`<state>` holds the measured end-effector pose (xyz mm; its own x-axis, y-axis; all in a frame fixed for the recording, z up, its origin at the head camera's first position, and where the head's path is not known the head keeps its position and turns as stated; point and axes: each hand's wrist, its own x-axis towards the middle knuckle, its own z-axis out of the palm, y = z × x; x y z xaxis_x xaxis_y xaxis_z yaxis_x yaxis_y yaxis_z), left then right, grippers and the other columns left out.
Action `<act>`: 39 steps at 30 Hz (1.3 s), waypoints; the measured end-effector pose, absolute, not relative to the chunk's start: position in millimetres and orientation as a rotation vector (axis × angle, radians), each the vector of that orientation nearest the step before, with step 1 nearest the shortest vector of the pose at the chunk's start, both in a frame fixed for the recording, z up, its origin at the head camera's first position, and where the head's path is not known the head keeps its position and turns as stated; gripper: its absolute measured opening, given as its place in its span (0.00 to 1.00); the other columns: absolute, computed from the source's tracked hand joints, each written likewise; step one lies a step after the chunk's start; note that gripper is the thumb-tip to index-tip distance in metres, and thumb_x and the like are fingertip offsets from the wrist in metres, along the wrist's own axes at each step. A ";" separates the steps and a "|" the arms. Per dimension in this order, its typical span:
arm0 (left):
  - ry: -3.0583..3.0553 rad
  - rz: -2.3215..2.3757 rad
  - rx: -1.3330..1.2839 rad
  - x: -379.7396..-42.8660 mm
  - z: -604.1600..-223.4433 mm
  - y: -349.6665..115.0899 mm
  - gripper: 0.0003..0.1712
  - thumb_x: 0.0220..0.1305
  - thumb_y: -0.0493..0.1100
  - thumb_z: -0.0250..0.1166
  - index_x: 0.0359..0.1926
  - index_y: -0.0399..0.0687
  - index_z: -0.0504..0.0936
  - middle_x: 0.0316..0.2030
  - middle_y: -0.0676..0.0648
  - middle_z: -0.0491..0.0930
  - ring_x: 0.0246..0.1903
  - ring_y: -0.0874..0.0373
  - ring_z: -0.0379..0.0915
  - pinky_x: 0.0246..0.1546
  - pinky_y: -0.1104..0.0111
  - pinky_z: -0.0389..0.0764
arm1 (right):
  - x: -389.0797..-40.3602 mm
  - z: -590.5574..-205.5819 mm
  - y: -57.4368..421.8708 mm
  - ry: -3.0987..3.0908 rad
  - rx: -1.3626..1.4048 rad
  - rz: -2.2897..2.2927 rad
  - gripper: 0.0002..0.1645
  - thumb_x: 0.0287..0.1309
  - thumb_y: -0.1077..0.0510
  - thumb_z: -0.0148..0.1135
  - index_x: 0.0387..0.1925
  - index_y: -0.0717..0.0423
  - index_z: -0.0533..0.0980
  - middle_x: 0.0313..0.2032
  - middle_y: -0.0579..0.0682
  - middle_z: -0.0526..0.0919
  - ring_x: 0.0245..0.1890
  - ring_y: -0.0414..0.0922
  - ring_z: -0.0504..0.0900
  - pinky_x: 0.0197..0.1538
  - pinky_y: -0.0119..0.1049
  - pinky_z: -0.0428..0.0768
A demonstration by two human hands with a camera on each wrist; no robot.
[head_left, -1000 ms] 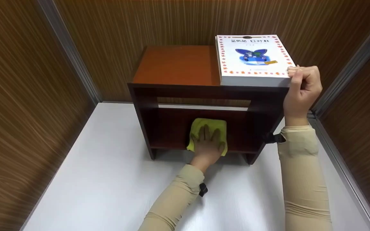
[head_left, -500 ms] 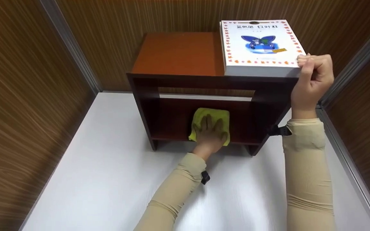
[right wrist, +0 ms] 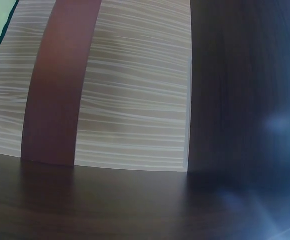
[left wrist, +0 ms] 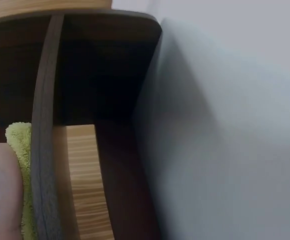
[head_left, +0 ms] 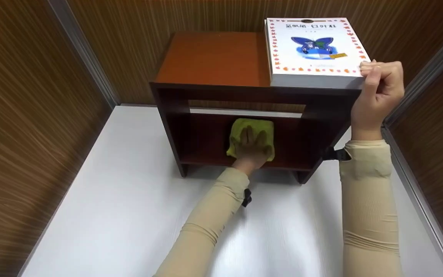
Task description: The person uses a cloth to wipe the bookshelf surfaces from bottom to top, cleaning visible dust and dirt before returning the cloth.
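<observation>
Cloth (head_left: 259, 124) | fuzzy, squarish | under spread left hand (head_left: 253, 150) | flat shelf (head_left: 208, 140)

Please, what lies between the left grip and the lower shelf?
The yellow-green cloth lies between the left grip and the lower shelf; the head view shows it.

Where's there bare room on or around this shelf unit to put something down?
Free: the shelf top left of the book; the lower board left of the yellow cloth; the white table between shelf unit and left wall. Crowded: the top's right side, with book and right hand; the lower board's middle, where the left hand rests on the cloth.
</observation>
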<state>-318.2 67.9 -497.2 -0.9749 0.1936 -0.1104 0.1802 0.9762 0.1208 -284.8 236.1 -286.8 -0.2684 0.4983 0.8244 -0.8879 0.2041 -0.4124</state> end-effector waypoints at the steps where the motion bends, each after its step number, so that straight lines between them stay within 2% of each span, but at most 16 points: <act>1: 2.994 0.160 0.283 -320.8 -495.9 68.6 0.34 0.70 0.65 0.27 0.73 0.65 0.37 0.72 0.40 0.30 0.70 0.45 0.22 0.61 0.38 0.38 | -284.9 -286.3 236.4 -1.217 0.439 1.411 0.11 0.49 0.72 0.49 0.15 0.74 0.71 0.21 0.50 0.74 0.29 0.50 0.76 0.44 0.41 0.75; 10: 2.984 0.141 0.268 -337.6 -487.5 74.0 0.35 0.69 0.66 0.26 0.73 0.65 0.34 0.72 0.40 0.29 0.69 0.45 0.21 0.61 0.38 0.37 | -284.2 -280.8 236.4 -1.206 0.435 1.418 0.12 0.49 0.73 0.48 0.15 0.74 0.71 0.21 0.51 0.73 0.29 0.50 0.76 0.44 0.41 0.75; 26: 3.044 0.278 0.301 -353.5 -489.5 70.5 0.34 0.71 0.62 0.31 0.73 0.60 0.41 0.71 0.37 0.33 0.69 0.43 0.24 0.60 0.37 0.39 | -281.6 -284.1 236.6 -1.197 0.411 1.431 0.12 0.49 0.73 0.46 0.15 0.73 0.70 0.20 0.51 0.73 0.29 0.49 0.76 0.45 0.41 0.74; 33: 3.033 0.294 0.298 -360.9 -491.9 67.6 0.35 0.71 0.63 0.29 0.74 0.60 0.39 0.71 0.36 0.33 0.69 0.42 0.23 0.59 0.36 0.38 | -283.2 -285.9 236.2 -1.217 0.406 1.410 0.13 0.50 0.73 0.45 0.15 0.73 0.71 0.21 0.51 0.73 0.30 0.49 0.77 0.47 0.41 0.74; 39: 3.059 0.288 0.330 -368.6 -494.1 64.9 0.34 0.71 0.62 0.31 0.73 0.60 0.42 0.71 0.36 0.35 0.69 0.41 0.25 0.59 0.36 0.39 | -287.0 -288.2 235.7 -1.211 0.408 1.414 0.13 0.50 0.73 0.45 0.15 0.73 0.71 0.21 0.50 0.73 0.29 0.48 0.77 0.46 0.41 0.74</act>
<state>-368.6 64.9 -494.1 -0.9759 0.2163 -0.0308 0.2067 0.9598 0.1898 -287.0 235.7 -288.2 -0.2679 0.5199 0.8111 -0.8815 0.2076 -0.4242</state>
